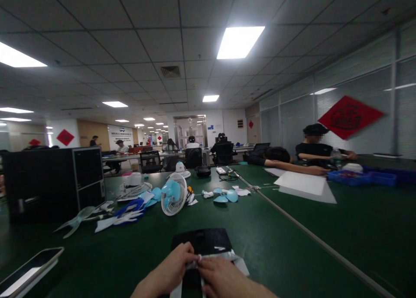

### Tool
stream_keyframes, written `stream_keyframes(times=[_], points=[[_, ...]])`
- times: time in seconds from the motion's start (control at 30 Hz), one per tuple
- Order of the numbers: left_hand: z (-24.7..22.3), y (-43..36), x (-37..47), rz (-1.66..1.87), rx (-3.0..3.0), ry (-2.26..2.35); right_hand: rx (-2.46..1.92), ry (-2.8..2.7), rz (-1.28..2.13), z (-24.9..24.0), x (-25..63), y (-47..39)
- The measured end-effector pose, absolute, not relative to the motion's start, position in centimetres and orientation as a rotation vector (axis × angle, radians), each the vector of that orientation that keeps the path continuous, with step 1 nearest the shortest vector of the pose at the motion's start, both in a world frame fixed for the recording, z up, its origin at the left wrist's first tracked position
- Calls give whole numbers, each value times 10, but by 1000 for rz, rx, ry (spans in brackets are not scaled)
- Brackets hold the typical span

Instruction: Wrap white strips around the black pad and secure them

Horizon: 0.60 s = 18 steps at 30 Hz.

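At the near edge of the green table, a flat black object (203, 240) lies with a white, crinkled sheet or wrapping (238, 262) across it; its exact kind is unclear. My left hand (170, 267) is closed, thumb and fingers pinching a small white edge of that wrapping. Beside it, my right hand (224, 275) rests with fingers stretched out flat over the wrapping, its fingertips close to the left ones. My hands cover the middle of the object, and its near end runs out of the picture.
A small fan (174, 195), blue fan blades (224, 195) and blue-white gloves (125, 213) lie beyond. A phone (30, 270) is at the left, near a black computer case (42, 183). White paper (305, 185) and a blue tray (349, 178) lie right, by two people.
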<state>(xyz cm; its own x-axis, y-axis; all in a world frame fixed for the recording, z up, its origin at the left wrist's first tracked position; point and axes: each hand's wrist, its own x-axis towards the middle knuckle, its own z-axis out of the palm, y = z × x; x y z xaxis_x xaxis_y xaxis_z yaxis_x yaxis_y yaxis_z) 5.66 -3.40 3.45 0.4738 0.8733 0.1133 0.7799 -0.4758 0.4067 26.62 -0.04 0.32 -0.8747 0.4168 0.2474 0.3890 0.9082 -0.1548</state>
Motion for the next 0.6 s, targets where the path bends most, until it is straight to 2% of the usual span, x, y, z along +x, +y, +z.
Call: stream_keyframes(times=[0.37,0.6], points=[[34,-34,57,415,2452,1422,-406,-2771,-246,-46,265,17],[34,-34,57,402,2468,1423,-472,-2788,-152,-37,268,16]])
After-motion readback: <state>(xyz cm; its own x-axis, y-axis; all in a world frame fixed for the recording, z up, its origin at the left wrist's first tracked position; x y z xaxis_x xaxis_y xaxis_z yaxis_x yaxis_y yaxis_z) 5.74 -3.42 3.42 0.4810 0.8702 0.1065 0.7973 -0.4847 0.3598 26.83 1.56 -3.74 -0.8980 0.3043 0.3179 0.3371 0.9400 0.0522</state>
